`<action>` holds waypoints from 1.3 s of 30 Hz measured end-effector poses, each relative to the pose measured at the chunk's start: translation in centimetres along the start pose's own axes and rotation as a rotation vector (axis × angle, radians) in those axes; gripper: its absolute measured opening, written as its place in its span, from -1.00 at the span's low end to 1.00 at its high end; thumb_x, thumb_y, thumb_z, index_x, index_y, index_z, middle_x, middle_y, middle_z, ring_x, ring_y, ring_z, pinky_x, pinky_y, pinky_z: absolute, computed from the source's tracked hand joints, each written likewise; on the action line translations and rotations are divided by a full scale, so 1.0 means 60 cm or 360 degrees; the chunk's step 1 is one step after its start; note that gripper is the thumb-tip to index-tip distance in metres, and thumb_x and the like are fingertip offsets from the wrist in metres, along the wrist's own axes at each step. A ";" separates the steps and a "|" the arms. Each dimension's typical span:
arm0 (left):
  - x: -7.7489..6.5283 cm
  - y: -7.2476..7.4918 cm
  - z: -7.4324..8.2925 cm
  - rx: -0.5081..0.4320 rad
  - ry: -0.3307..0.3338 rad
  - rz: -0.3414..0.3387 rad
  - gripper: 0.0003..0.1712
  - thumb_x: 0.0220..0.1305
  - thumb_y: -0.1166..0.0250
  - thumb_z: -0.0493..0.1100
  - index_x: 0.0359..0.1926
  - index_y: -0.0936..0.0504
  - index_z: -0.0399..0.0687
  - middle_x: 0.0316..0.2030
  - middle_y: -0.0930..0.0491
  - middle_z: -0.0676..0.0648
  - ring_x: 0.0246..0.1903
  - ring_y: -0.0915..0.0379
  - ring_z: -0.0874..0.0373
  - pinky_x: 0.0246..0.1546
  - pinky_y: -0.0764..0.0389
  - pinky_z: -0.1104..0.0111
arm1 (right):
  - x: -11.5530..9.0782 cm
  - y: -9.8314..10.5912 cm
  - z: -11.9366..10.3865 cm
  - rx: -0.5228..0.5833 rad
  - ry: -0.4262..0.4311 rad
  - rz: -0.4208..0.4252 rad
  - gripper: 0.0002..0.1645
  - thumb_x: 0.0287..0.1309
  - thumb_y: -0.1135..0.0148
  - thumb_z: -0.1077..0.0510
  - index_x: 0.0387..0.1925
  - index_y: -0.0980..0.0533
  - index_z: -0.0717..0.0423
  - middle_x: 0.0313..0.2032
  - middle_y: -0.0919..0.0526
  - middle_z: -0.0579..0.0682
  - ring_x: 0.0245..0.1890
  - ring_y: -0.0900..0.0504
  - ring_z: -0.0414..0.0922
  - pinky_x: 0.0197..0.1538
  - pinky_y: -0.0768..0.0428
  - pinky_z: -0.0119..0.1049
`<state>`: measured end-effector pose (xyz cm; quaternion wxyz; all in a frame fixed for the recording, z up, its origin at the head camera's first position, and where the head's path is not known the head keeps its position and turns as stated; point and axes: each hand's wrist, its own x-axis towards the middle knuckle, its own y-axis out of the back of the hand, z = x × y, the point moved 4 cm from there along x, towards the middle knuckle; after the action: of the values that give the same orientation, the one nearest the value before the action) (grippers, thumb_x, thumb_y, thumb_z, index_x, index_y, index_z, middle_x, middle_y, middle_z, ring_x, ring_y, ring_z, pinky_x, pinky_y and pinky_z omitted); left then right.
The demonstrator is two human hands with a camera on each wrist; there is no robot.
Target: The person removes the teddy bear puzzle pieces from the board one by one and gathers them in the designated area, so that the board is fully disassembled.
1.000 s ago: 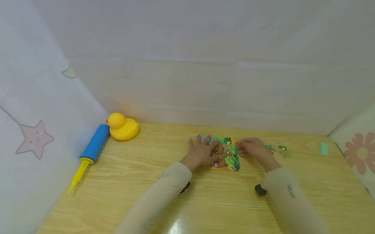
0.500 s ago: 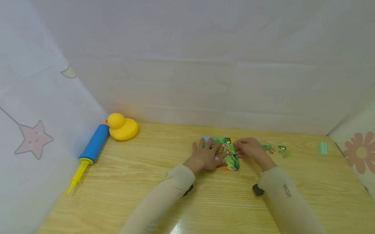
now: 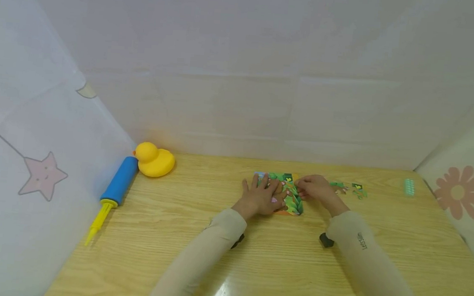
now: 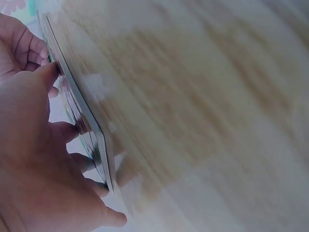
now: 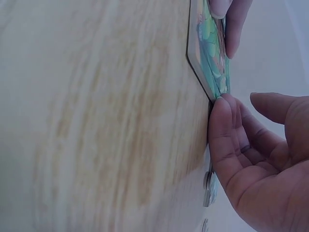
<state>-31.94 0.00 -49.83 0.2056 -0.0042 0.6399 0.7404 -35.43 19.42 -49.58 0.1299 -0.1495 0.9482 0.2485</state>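
A brightly coloured jigsaw puzzle board [image 3: 294, 203] lies flat on the wooden table. Across its left and middle part my left hand [image 3: 260, 198] rests with fingers spread, covering much of the picture. In the left wrist view, several left fingertips [image 4: 87, 163] touch the puzzle's surface. My right hand [image 3: 316, 189] is at the board's right edge. The right wrist view has its fingers [image 5: 223, 125] bent and touching the board's edge, while the thumb [image 5: 273, 106] stands apart from them. No piece shows in that hand.
Loose puzzle pieces [image 3: 357, 190] lie right of my right hand. A small pale green item [image 3: 409, 187] is farther right. At the left are a yellow rubber duck [image 3: 156, 161] and a blue and yellow hand pump [image 3: 119, 181]. White sheeting [image 3: 231, 110] rises behind the table.
My left hand has shifted a little to the right over the board. My right hand has edged slightly left along the border. Over the last half second both look nearly still.
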 end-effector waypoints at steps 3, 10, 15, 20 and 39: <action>0.003 -0.003 0.000 -0.0006 0.0001 0.0001 -0.07 0.37 0.09 0.56 0.62 0.09 0.44 0.65 0.22 -0.04 0.63 0.41 -0.15 0.52 0.23 -0.31 | -0.001 -0.001 0.001 -0.0011 -0.0004 0.0008 -0.50 0.54 -0.03 0.08 0.22 -0.50 0.41 -0.13 -0.65 0.17 -0.24 -0.69 -0.15 -0.09 -0.74 -0.31; 0.000 -0.002 0.001 -0.0014 0.0011 -0.0001 -0.16 0.44 0.16 0.49 0.62 0.06 0.45 0.65 0.20 -0.03 0.63 0.40 -0.16 0.51 0.24 -0.33 | -0.002 -0.002 -0.001 -0.0059 0.0020 0.0035 -0.53 0.53 -0.01 0.10 0.17 -0.54 0.41 -0.15 -0.68 0.19 -0.27 -0.69 -0.16 -0.13 -0.74 -0.33; -0.003 0.001 0.001 -0.0016 0.0019 -0.0006 -0.18 0.45 0.16 0.48 0.62 0.05 0.47 0.65 0.20 -0.02 0.63 0.38 -0.16 0.52 0.23 -0.33 | -0.001 -0.003 0.000 -0.0166 0.0049 0.0042 -0.54 0.53 0.00 0.09 0.13 -0.58 0.39 -0.22 -0.69 0.14 -0.31 -0.70 -0.20 -0.14 -0.74 -0.33; -0.008 0.003 0.002 0.0009 0.0005 -0.0032 -0.18 0.46 0.21 0.48 0.62 0.09 0.46 0.65 0.21 -0.02 0.63 0.40 -0.15 0.50 0.25 -0.36 | 0.000 -0.002 0.001 -0.0232 0.0055 0.0053 -0.55 0.53 -0.02 0.08 0.08 -0.61 0.37 -0.28 -0.71 0.10 -0.34 -0.71 -0.22 -0.16 -0.75 -0.33; -0.006 0.002 -0.001 0.0096 0.0026 -0.0035 -0.12 0.41 0.27 0.57 0.62 0.17 0.50 0.65 0.25 0.05 0.64 0.41 -0.09 0.54 0.30 -0.27 | -0.004 -0.004 0.003 -0.0172 0.0056 0.0114 -0.55 0.50 -0.09 0.06 0.15 -0.57 0.33 -0.13 -0.70 0.18 -0.28 -0.69 -0.16 -0.14 -0.75 -0.32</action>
<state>-31.65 -0.19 -49.65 0.2084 -0.0112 0.6635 0.7185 -35.08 19.35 -49.74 0.0960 -0.1267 0.9402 0.3011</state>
